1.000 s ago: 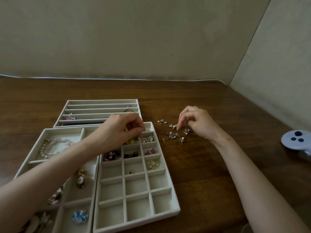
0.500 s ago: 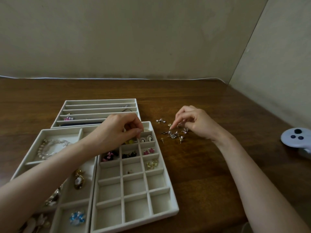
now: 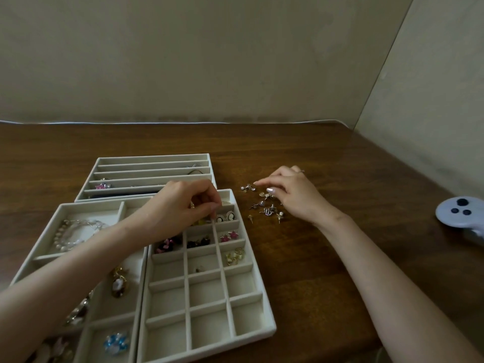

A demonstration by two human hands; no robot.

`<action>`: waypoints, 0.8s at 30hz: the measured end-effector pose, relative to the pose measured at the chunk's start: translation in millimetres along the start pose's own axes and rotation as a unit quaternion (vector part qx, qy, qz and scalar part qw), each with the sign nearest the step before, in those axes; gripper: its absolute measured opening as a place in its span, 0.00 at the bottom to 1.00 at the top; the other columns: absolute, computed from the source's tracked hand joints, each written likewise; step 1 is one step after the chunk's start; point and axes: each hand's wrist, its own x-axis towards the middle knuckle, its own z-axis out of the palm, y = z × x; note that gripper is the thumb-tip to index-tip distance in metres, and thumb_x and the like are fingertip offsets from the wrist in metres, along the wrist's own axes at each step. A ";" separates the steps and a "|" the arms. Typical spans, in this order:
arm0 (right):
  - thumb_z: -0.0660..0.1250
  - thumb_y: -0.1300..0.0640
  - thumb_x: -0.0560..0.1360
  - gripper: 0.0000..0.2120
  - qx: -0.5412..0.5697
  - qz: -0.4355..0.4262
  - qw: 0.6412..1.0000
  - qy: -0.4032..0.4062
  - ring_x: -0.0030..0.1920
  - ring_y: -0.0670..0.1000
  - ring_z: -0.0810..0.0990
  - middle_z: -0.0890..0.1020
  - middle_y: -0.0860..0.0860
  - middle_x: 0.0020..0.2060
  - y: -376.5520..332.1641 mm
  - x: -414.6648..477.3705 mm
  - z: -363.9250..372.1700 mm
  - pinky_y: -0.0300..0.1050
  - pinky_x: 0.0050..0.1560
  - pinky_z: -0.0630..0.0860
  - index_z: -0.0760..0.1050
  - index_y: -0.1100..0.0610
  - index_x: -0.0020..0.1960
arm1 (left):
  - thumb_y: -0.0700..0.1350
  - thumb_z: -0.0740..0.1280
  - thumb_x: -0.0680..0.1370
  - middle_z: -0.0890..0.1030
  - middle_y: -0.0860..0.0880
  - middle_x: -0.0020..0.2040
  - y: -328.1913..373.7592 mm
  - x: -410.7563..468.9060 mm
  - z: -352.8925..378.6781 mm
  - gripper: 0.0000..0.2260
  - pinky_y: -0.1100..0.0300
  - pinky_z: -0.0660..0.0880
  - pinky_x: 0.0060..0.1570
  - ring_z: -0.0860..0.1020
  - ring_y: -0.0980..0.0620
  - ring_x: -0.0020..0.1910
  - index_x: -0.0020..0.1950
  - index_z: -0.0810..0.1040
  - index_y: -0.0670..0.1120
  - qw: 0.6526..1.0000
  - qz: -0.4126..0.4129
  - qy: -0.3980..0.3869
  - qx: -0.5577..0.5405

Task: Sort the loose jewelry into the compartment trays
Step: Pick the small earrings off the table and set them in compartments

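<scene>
Reaching out over the wooden table [image 3: 301, 271], the right hand [image 3: 290, 196] has its fingers loosely straightened, the forefinger pointing left toward a pearl stud [image 3: 247, 188]. It grips nothing I can make out. The loose earrings [image 3: 265, 206] lie right under those fingertips and a little nearer the person, between that hand and the grid tray [image 3: 267, 334], so the right hand is plainly the nearer one.

The left hand [image 3: 183, 203] hangs over the tray's far row with its fingertips bunched downward; whether they pinch a piece, I cannot tell.

Just beside them sit cameo earrings [image 3: 225, 217], with pink flower studs [image 3: 229, 235], dark pieces [image 3: 199, 242] and gold-and-white ones [image 3: 235, 255] in the cells below; all the filled cells are in the far half.

The wide tray [image 3: 86, 205] on the left holds a pearl bracelet [image 3: 70, 234], a cameo pendant [image 3: 119, 282] and a blue brooch [image 3: 116, 343]; a slotted tray [image 3: 154, 156] lies behind
</scene>
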 end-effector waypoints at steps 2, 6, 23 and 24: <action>0.60 0.61 0.79 0.17 -0.015 -0.018 0.999 -0.026 0.57 0.45 0.66 0.73 0.45 0.54 -1.6 1.3 3.2 0.40 0.60 0.61 0.76 0.44 0.61 | 0.40 0.66 0.76 0.80 0.55 0.39 -0.1 -0.3 -0.6 0.04 0.73 0.72 0.38 0.78 0.63 0.40 0.46 0.77 0.49 1.000 -0.001 -0.003 -0.002; 0.59 0.63 0.79 0.17 0.041 -0.019 0.999 0.017 0.57 0.45 0.68 0.75 0.46 0.53 -2.0 3.6 1.9 0.38 0.56 0.60 0.78 0.45 0.59 | 0.40 0.66 0.76 0.81 0.55 0.38 0.0 0.1 -0.1 0.04 0.73 0.72 0.38 0.78 0.63 0.40 0.45 0.77 0.49 1.000 -0.002 -0.005 0.000; 0.60 0.66 0.78 0.16 0.030 0.009 0.998 0.056 0.59 0.47 0.69 0.77 0.46 0.53 -1.1 9.6 -7.3 0.47 0.63 0.65 0.81 0.49 0.46 | 0.40 0.66 0.76 0.81 0.55 0.38 1.3 -0.3 -0.1 0.04 0.74 0.71 0.37 0.79 0.63 0.40 0.45 0.77 0.50 1.000 -0.007 -0.005 -0.003; 0.62 0.64 0.77 0.13 0.038 0.021 0.998 0.044 0.58 0.47 0.69 0.76 0.45 0.52 0.6 8.3 -11.9 0.46 0.61 0.66 0.81 0.48 0.46 | 0.40 0.66 0.76 0.81 0.55 0.38 1.1 -0.2 0.0 0.04 0.73 0.71 0.37 0.78 0.63 0.39 0.45 0.77 0.50 1.000 -0.005 -0.006 -0.003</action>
